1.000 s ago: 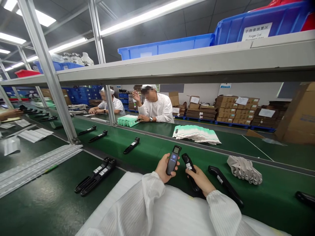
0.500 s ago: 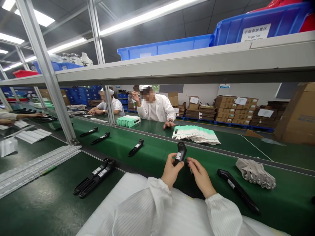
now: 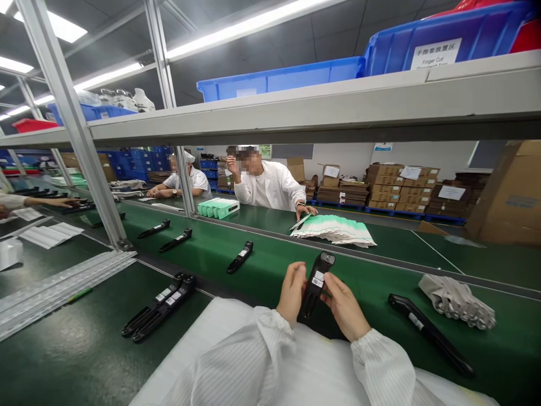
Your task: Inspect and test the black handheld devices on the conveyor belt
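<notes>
A black angled part with white labels is held upright in front of me, its wider head at the top. My right hand pinches it from the right, thumb on the label. At its left side is my left hand, fingers raised and curled close to the part; whether they touch it is unclear. To the right on the green belt lie a similar black part and a bundle of grey pieces. Two more black parts rest side by side at the left.
Three single black parts lie on the belt further left. Beyond it are fanned white-green cartons, upright green boxes and a person in white touching a carton. A shelf with blue bins crosses above.
The held part has turned to show its labels and tilted head, now pinched by my right hand; my left fingers have loosened. Belt items shifted right. The person opposite lifts a carton's edge.
</notes>
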